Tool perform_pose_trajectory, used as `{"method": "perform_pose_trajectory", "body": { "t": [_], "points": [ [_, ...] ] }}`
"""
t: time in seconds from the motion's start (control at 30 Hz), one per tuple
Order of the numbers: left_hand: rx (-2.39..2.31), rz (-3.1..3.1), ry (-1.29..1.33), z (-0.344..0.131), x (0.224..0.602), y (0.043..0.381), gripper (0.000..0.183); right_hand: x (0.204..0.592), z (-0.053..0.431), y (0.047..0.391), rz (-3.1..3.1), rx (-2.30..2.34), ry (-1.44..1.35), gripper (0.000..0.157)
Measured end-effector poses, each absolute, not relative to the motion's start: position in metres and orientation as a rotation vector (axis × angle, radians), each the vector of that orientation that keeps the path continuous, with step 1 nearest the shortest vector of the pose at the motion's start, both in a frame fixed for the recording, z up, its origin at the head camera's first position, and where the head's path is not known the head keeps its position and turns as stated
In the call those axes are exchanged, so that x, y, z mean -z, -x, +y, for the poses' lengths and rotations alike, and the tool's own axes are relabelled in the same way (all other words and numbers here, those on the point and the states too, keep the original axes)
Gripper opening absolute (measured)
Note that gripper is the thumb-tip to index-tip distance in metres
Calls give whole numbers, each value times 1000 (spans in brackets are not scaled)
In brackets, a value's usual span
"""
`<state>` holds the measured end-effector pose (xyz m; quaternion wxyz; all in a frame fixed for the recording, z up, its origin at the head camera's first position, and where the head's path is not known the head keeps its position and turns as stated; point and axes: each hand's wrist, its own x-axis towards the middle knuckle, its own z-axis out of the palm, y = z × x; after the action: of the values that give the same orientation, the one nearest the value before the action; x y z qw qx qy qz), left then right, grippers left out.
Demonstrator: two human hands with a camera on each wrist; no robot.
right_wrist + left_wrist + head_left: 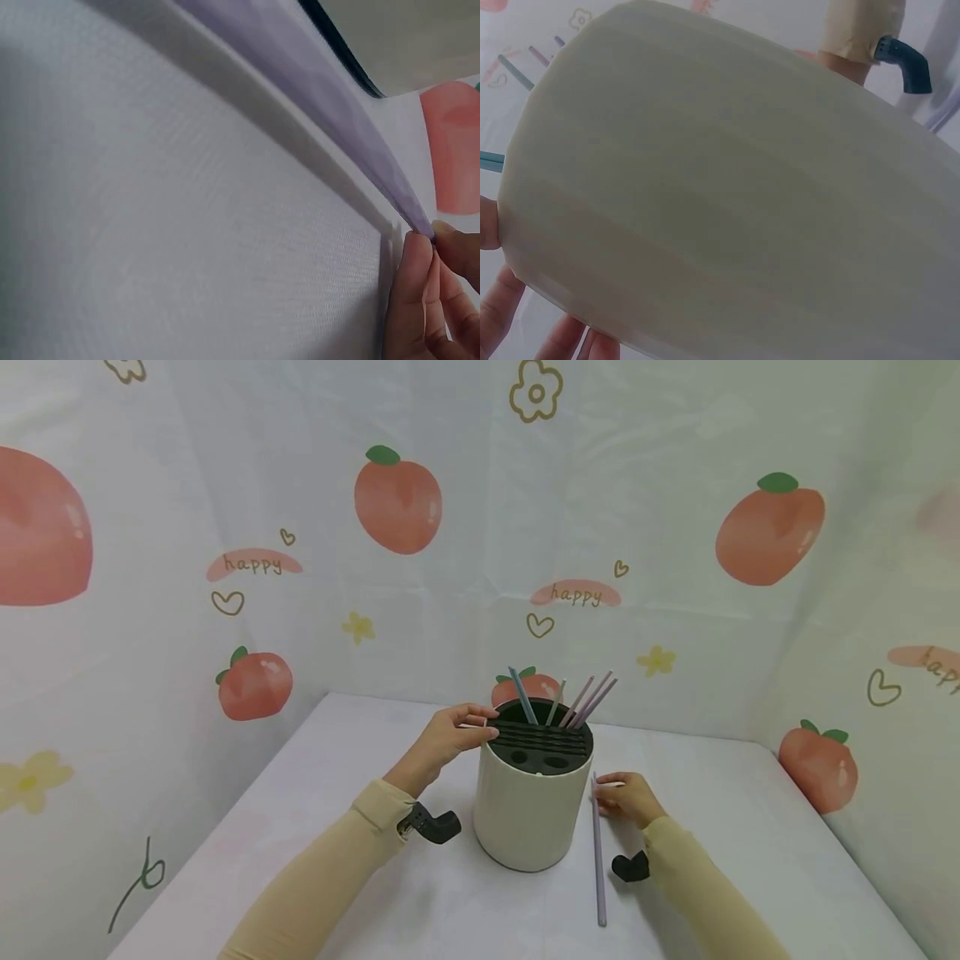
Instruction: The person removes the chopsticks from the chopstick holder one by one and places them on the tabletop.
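A white round utensil holder (525, 818) with a black slotted top (536, 752) stands upright on the table. My left hand (450, 735) grips its rim at the left; in the left wrist view the holder's white wall (705, 187) hides part of that hand. Several thin straws lean out of the rear opening: a blue one (522, 695), a pale green one (557, 702), and pink-purple ones (600, 700). To the right of the holder, my right hand (626, 797) pinches the far end of a purple straw (599, 868), which points toward me.
A white cloth covers the table (720, 827). Behind and beside it hangs a white curtain (465, 577) printed with peaches, hearts and flowers. Black wrist cameras (435, 824) jut out from both cuffs.
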<state>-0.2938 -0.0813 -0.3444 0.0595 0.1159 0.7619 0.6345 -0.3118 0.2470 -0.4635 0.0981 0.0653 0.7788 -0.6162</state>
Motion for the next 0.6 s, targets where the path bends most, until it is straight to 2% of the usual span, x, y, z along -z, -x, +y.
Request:
{"method": "perform_pose_trajectory", "body": {
  "t": [0.6],
  "points": [
    [-1906,2307,-345,-81,346,297,31,468,239,321,2507,1596,-335,35]
  ]
}}
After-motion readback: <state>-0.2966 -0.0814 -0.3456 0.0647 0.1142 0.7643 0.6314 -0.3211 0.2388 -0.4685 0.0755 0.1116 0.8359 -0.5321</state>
